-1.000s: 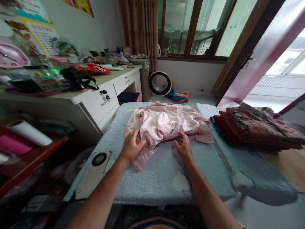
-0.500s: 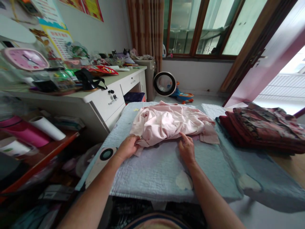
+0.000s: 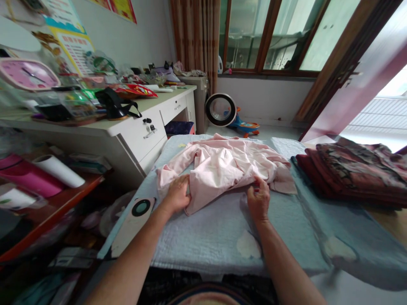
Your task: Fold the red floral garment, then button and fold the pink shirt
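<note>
On the padded blue surface [image 3: 206, 237] in front of me, a crumpled pale pink garment [image 3: 229, 167] lies across the far middle. My left hand [image 3: 177, 195] rests closed on its near left edge, pinching the fabric; my right hand [image 3: 259, 199] grips the near right hem. A stack of dark red patterned cloth [image 3: 349, 173] sits at the right. A cluttered white desk [image 3: 127, 131] stands left, with windows [image 3: 270, 34] and a curtain [image 3: 197, 38] beyond.
</note>
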Demonstrator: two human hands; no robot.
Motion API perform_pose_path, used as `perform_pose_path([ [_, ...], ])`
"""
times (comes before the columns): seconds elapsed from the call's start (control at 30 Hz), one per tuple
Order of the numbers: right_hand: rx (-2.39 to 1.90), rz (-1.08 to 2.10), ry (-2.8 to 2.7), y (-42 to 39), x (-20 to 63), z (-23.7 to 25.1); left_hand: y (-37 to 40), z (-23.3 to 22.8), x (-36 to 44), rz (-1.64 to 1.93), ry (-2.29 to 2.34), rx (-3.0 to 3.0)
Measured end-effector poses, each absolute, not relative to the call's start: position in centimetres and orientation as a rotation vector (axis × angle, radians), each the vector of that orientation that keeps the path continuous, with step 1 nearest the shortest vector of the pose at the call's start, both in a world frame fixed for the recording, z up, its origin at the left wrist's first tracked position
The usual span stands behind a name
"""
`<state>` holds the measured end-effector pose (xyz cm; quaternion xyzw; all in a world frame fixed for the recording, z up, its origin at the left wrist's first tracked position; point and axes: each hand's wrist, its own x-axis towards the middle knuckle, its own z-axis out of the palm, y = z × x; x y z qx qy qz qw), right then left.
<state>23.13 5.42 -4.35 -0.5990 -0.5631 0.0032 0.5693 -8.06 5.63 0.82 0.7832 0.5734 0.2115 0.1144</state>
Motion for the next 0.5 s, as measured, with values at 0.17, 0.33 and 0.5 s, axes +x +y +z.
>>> perform_pose_path([
  [0.17,-1.436,0.037,-1.292,5.6,23.2,-4.7,4.4,1.1,-5.9,0.715,1.386,2.031],
  [0.33,-1.465,0.134,-1.224,5.8,23.6,-4.8,3.8,1.2,-4.7,0.818,1.393,1.661],
  [0.5,-1.470,0.203,-0.895,6.6,24.9,-5.4,3.7,1.4,-4.7,1.065,1.090,1.049],
])
